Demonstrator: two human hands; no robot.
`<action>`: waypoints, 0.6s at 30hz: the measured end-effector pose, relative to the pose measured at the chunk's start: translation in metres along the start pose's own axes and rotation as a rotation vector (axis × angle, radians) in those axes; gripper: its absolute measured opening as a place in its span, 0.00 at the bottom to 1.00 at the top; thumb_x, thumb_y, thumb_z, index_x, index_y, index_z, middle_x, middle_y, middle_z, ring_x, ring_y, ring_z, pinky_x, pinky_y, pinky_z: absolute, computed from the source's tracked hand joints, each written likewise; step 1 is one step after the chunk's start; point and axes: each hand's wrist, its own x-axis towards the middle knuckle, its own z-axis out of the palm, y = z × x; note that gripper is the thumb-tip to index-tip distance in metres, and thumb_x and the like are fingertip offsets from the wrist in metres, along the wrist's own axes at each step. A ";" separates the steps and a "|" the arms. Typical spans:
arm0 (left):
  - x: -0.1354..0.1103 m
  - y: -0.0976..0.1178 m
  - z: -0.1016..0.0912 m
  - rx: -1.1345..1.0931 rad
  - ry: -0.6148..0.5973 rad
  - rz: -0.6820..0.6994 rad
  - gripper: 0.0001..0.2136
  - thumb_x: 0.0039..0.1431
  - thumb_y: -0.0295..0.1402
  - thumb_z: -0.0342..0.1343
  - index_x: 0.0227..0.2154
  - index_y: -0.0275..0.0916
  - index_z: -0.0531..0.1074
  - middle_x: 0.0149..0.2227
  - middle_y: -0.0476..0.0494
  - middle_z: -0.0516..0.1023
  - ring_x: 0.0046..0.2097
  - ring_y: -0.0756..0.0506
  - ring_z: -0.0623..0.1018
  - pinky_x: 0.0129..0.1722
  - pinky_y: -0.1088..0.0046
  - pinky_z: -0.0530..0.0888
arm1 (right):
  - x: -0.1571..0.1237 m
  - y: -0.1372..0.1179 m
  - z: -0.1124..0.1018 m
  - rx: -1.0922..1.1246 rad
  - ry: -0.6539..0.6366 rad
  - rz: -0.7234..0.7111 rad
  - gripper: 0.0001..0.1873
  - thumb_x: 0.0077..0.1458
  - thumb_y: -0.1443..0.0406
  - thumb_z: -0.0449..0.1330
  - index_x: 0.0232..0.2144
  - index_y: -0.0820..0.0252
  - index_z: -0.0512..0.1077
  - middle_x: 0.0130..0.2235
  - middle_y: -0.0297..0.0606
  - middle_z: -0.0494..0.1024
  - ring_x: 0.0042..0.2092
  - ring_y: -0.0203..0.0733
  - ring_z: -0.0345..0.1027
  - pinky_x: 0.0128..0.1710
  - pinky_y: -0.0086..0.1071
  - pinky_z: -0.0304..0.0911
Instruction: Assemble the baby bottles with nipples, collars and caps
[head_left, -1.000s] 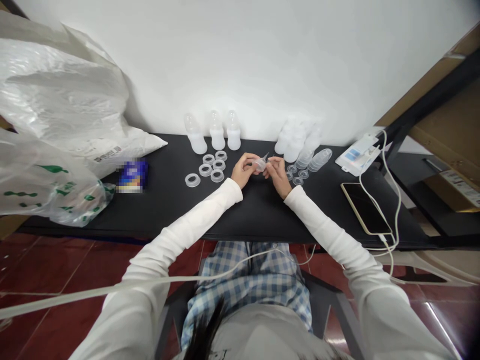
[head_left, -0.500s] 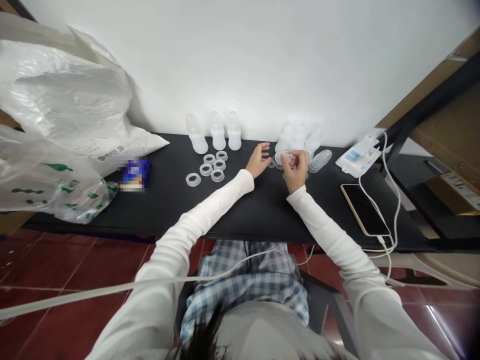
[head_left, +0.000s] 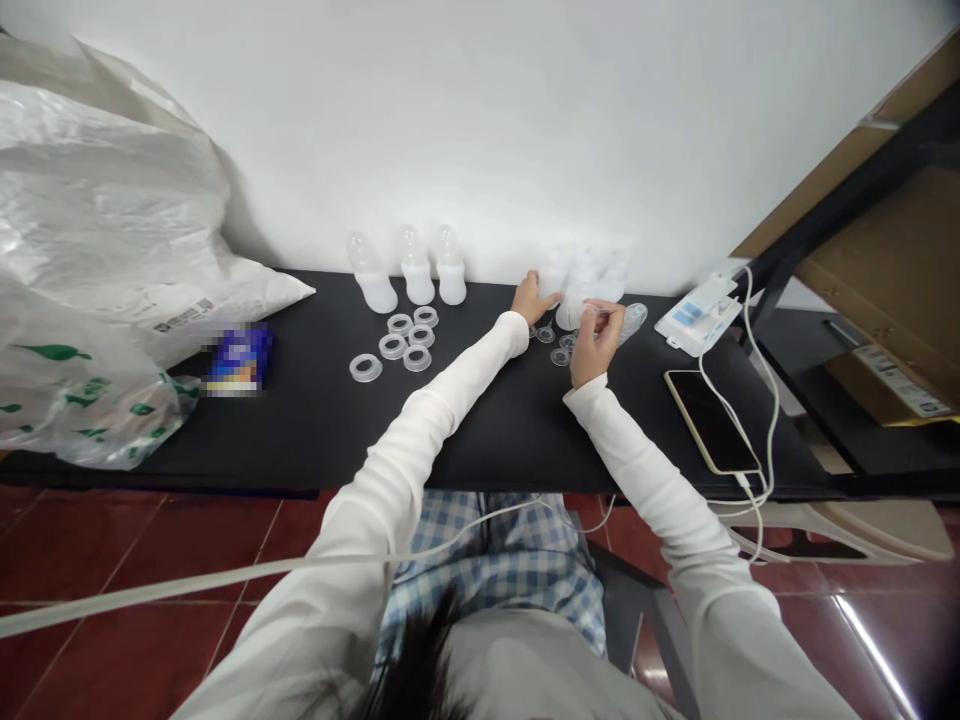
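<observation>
Now the left hand [head_left: 534, 298] has moved up to the frosted bottles [head_left: 577, 282], its grip open, while the right hand [head_left: 598, 342] clenches a small clear piece [head_left: 592, 318] over the table [head_left: 480, 440], its long axis unclear.

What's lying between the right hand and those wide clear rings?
In the head view, the white-sleeved left forearm and small clear rings on the black table.

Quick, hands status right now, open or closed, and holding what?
Left hand: open, holding nothing visible, beside the frosted plastic bottles.
Right hand: closed, pinching a small clear piece, its shape hidden by the fingers.
</observation>
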 end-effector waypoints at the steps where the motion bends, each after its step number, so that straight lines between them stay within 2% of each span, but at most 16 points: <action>1: -0.004 0.006 -0.005 0.048 0.016 -0.002 0.20 0.48 0.28 0.69 0.42 0.38 0.66 0.44 0.38 0.72 0.55 0.36 0.72 0.61 0.54 0.64 | 0.000 0.000 0.000 -0.009 0.001 -0.013 0.18 0.67 0.51 0.45 0.48 0.54 0.66 0.41 0.43 0.71 0.39 0.42 0.68 0.42 0.41 0.70; 4: -0.025 0.027 -0.030 0.164 0.078 0.076 0.23 0.49 0.31 0.69 0.47 0.41 0.67 0.46 0.39 0.69 0.54 0.38 0.71 0.61 0.56 0.65 | 0.001 0.002 0.002 0.010 -0.024 -0.002 0.19 0.67 0.51 0.46 0.49 0.53 0.66 0.43 0.44 0.71 0.40 0.42 0.68 0.42 0.41 0.70; 7: -0.060 0.041 -0.066 0.290 0.120 0.176 0.25 0.46 0.32 0.70 0.48 0.42 0.69 0.49 0.39 0.66 0.54 0.38 0.70 0.63 0.57 0.63 | 0.001 0.000 0.004 0.083 -0.063 0.056 0.20 0.66 0.49 0.47 0.49 0.54 0.67 0.45 0.45 0.71 0.42 0.43 0.69 0.44 0.41 0.70; 10: -0.095 0.043 -0.099 0.409 0.077 0.232 0.26 0.46 0.32 0.70 0.49 0.43 0.71 0.50 0.40 0.65 0.55 0.38 0.68 0.64 0.56 0.63 | 0.000 -0.006 0.006 0.187 -0.134 0.108 0.22 0.63 0.46 0.51 0.47 0.54 0.68 0.45 0.43 0.72 0.42 0.43 0.70 0.44 0.41 0.70; 12: -0.112 0.041 -0.115 0.447 0.031 0.248 0.26 0.47 0.32 0.69 0.51 0.43 0.71 0.51 0.40 0.65 0.56 0.38 0.69 0.64 0.55 0.63 | -0.001 -0.009 0.007 0.268 -0.234 0.125 0.23 0.61 0.45 0.54 0.46 0.54 0.69 0.44 0.42 0.73 0.40 0.42 0.70 0.43 0.41 0.71; 15: -0.122 0.038 -0.127 0.400 -0.024 0.265 0.30 0.45 0.32 0.70 0.54 0.42 0.69 0.51 0.39 0.67 0.57 0.38 0.70 0.64 0.55 0.64 | -0.002 -0.014 0.007 0.354 -0.400 0.128 0.24 0.58 0.43 0.57 0.44 0.52 0.70 0.43 0.40 0.75 0.40 0.41 0.70 0.41 0.39 0.72; 18: -0.122 0.039 -0.127 0.231 0.003 0.221 0.36 0.41 0.34 0.73 0.54 0.41 0.65 0.51 0.39 0.71 0.56 0.39 0.72 0.60 0.57 0.67 | 0.000 -0.015 0.005 0.381 -0.472 0.131 0.25 0.56 0.41 0.58 0.44 0.51 0.71 0.42 0.38 0.75 0.39 0.41 0.71 0.40 0.39 0.73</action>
